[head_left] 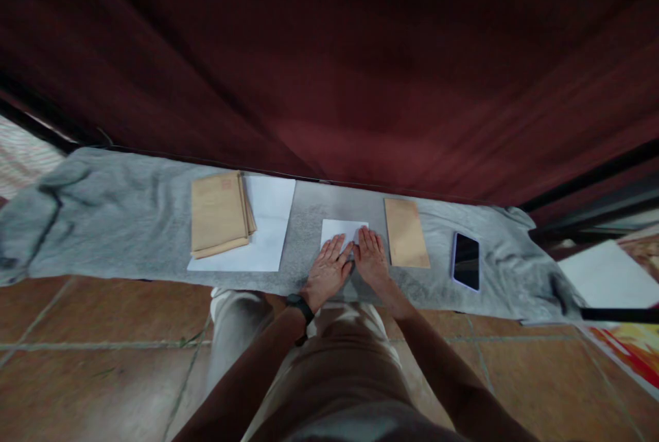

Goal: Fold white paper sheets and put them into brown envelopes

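1. Head view, folded white paper (pixel 344 230): small, rectangular, smooth; lies flat on the grey cloth (pixel 128 222), straight ahead of me, between the stack of brown envelopes and the single brown envelope.
2. My left hand (pixel 327 270): grip flat and spread, fingers extended, palm down on the paper's near left part; holds nothing. Dark wristband (pixel 301 306) on the wrist.
3. My right hand (pixel 371 258): grip likewise flat, fingers together, pressing the paper's near right edge; holds nothing. The two hands lie just beside each other, thumbs nearly meeting.
4. Grey cloth: soft, creased, fleecy texture; spread long across the tiled floor (pixel 103 359).
5. Stack of brown envelopes (pixel 219 214): kraft paper, rectangular, slightly fanned; rests on a large white sheet (pixel 268 236), left of my hands.
6. Single brown envelope (pixel 406 233): flat, narrow, just right of my right hand.
7. Phone (pixel 466 261): dark glossy screen, pale rim; farther right on the cloth.
8. Dark red curtain (pixel 329 51): hangs behind the cloth.
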`<state>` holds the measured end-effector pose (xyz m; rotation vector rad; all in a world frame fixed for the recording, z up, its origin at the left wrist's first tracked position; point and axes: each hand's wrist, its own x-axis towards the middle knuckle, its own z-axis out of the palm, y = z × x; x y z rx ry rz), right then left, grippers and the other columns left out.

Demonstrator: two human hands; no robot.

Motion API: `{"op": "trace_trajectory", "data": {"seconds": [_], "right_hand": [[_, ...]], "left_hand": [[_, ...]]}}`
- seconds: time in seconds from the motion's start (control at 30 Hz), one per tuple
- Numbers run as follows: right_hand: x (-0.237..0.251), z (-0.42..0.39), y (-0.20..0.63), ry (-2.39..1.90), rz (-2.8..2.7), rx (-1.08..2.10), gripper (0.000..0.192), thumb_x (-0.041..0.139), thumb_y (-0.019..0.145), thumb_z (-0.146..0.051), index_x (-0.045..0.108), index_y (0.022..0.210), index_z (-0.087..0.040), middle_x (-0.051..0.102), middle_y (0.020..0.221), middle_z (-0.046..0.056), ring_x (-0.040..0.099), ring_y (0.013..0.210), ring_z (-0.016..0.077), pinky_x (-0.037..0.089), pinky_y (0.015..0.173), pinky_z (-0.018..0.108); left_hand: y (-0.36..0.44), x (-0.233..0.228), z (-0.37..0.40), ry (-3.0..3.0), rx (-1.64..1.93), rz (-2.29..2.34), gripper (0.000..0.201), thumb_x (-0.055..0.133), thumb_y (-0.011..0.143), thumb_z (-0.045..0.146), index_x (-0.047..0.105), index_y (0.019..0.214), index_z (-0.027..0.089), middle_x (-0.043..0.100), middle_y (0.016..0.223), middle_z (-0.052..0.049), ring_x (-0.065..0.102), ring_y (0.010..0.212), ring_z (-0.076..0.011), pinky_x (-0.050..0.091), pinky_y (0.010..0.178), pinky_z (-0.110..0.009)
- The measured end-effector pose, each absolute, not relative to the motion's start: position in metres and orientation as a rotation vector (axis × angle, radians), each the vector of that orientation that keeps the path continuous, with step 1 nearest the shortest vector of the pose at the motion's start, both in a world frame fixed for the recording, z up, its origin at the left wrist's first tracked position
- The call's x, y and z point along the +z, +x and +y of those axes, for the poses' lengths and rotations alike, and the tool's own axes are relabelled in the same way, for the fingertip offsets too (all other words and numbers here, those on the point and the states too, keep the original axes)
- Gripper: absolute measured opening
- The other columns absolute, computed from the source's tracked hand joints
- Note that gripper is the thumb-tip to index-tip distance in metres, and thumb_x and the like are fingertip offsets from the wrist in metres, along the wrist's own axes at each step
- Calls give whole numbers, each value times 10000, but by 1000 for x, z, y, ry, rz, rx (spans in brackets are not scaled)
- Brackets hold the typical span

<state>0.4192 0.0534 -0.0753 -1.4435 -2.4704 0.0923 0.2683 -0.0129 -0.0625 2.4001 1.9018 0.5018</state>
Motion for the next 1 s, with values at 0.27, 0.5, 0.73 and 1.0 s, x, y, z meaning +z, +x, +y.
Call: {"op": "trace_trajectory", "data": {"seconds": [0.27,0.5,0.73,1.0], "right_hand": [[-75,53,410,-1333,-2601,174,547,275,1078,-273,354,1590,-98,329,1659,157,264,1558,235,257,1254,486],[-72,62,414,-1262,-2639,196,523,326,1074,-258,409,1567,-104,366,1640,176,308,1538,287,273,1238,520],[-71,67,397,-1208,-2662,260,539,261,1098,-322,405,1565,-95,338,1660,152,285,1544,256,233,1255,481],[-76,67,410,-1273,-2605,198,567,261,1094,-347,355,1588,-85,308,1663,191,279,1544,293,246,1234,540]], "left_hand": [[264,-65,-15,2426,414,1837,538,474,1010,348,500,1478,86,344,1646,-204,265,1559,-286,265,1271,-488],[261,-57,-26,2411,373,1786,585,428,1037,430,455,1515,94,347,1642,-207,251,1564,-290,209,1283,-508],[267,-49,-26,2346,345,1765,550,488,1012,376,522,1437,30,438,1584,-241,316,1534,-340,232,1264,-558],[269,-41,-27,2184,383,1847,408,642,971,417,601,1311,196,622,1320,-106,646,1108,-241,585,918,-468]]}}
